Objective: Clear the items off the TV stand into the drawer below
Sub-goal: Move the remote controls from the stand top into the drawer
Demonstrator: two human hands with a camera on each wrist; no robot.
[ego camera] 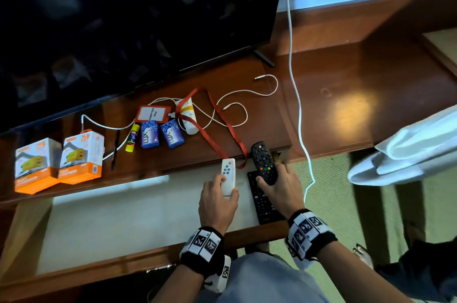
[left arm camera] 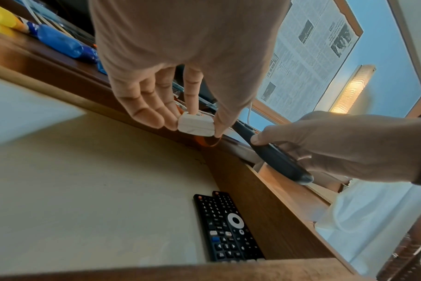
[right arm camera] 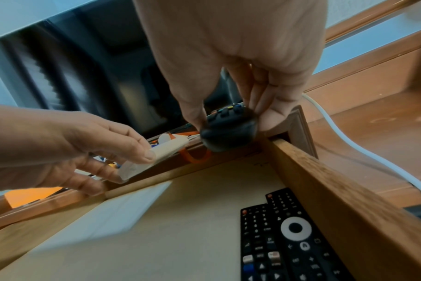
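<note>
My left hand [ego camera: 217,200] grips a small white remote [ego camera: 228,176] [left arm camera: 197,124] [right arm camera: 154,157] by its lower end, just above the open drawer [ego camera: 123,216] at the TV stand's front edge. Beside it my right hand [ego camera: 282,189] holds a black remote [ego camera: 264,162] [left arm camera: 274,157] [right arm camera: 228,131] over the drawer's right corner. Two long black remotes [left arm camera: 226,228] [right arm camera: 284,239] lie side by side in the drawer along its right wall. On the stand [ego camera: 247,134] lie two blue soap bars [ego camera: 160,133], a glue stick [ego camera: 131,138], a red badge holder with lanyard [ego camera: 153,113], a tube [ego camera: 189,116], a pen [ego camera: 115,149] and two orange boxes [ego camera: 59,163].
The TV [ego camera: 123,18] stands at the back of the stand. White cables [ego camera: 237,105] loop across the top, and one cable [ego camera: 298,105] hangs down to the right of the drawer. A white cloth [ego camera: 405,152] lies at the right. The drawer's pale bottom [left arm camera: 96,180] is bare on the left.
</note>
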